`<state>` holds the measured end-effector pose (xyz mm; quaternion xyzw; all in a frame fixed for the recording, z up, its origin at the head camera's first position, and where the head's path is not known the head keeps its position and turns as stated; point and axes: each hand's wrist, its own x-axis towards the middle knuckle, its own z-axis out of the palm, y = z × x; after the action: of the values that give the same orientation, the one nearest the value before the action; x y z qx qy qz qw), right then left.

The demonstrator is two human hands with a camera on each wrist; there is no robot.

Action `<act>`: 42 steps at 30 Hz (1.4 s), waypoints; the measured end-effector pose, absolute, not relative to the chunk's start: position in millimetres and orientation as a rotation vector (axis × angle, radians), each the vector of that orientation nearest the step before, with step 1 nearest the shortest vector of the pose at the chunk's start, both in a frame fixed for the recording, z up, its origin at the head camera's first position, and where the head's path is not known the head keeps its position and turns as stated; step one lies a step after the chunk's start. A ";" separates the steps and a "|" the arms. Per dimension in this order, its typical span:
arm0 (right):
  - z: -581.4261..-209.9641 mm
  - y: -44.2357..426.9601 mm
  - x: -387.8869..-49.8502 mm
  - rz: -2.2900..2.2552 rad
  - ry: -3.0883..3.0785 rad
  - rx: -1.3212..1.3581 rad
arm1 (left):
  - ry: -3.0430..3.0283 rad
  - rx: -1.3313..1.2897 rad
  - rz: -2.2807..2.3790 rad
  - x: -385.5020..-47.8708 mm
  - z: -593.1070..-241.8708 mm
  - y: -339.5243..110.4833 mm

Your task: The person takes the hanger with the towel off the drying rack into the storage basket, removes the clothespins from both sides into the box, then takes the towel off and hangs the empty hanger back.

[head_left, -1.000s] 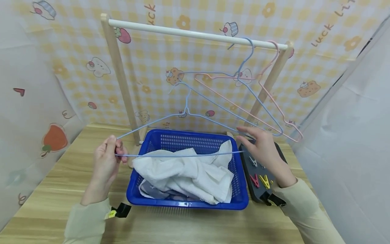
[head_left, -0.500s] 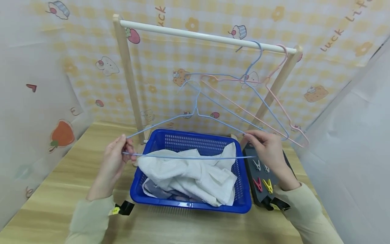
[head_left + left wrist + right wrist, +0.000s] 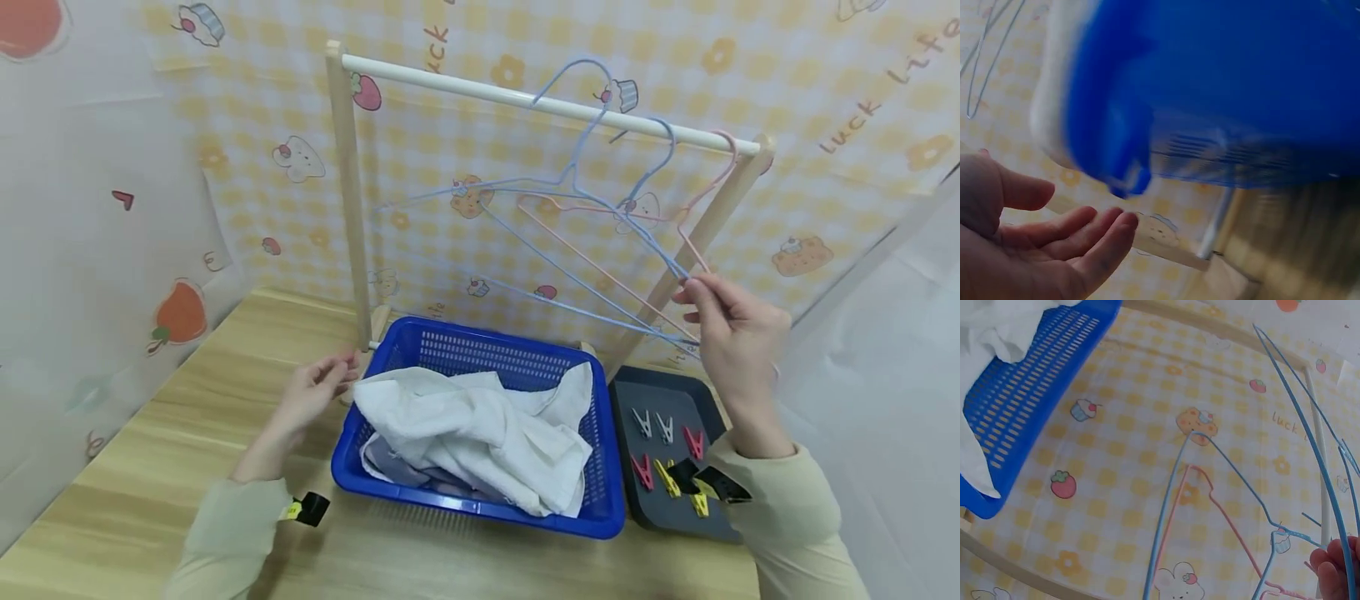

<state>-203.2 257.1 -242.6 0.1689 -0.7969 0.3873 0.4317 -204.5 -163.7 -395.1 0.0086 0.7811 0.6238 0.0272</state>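
Note:
My right hand (image 3: 738,342) pinches a blue wire hanger (image 3: 574,163) by one shoulder, near its corner. The hanger tilts, and its hook is at the white rail (image 3: 450,80); whether it sits over the rail I cannot tell. Just behind hang another blue hanger (image 3: 1244,481) and a pink hanger (image 3: 1229,515), both hooked on the rail's right part. My left hand (image 3: 315,392) is free of the hanger, fingers loosely bent beside the left rim of the blue basket (image 3: 480,506). In the left wrist view its palm and fingers hold nothing.
White cloth (image 3: 480,425) is heaped in the basket, with greyish fabric underneath. Right of it lies a dark grey tray (image 3: 675,392) holding several clothespins (image 3: 642,472) in white, red and yellow. Wooden posts (image 3: 347,192) carry the rail before a checked backdrop.
My left hand has let go of the held hanger and stays low at the basket's left. My right hand, having gripped its shoulder, has lifted it up and rightward to the rail.

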 end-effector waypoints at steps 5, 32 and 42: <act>-229.7 257.9 -214.5 0.957 -1.939 0.363 | 2.352 0.024 1.843 -210.0 -411.1 -158.1; -266.4 248.6 -227.6 0.802 -2.121 0.370 | 2.358 0.052 1.902 -216.5 -419.4 -144.8; -281.5 234.8 -229.6 0.778 -2.206 0.393 | 2.366 0.026 1.913 -206.5 -426.0 -150.5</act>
<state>-229.6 234.8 -281.5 0.1537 -0.8621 0.3039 0.3752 -206.5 -150.5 -426.0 0.0085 0.7765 0.6281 0.0494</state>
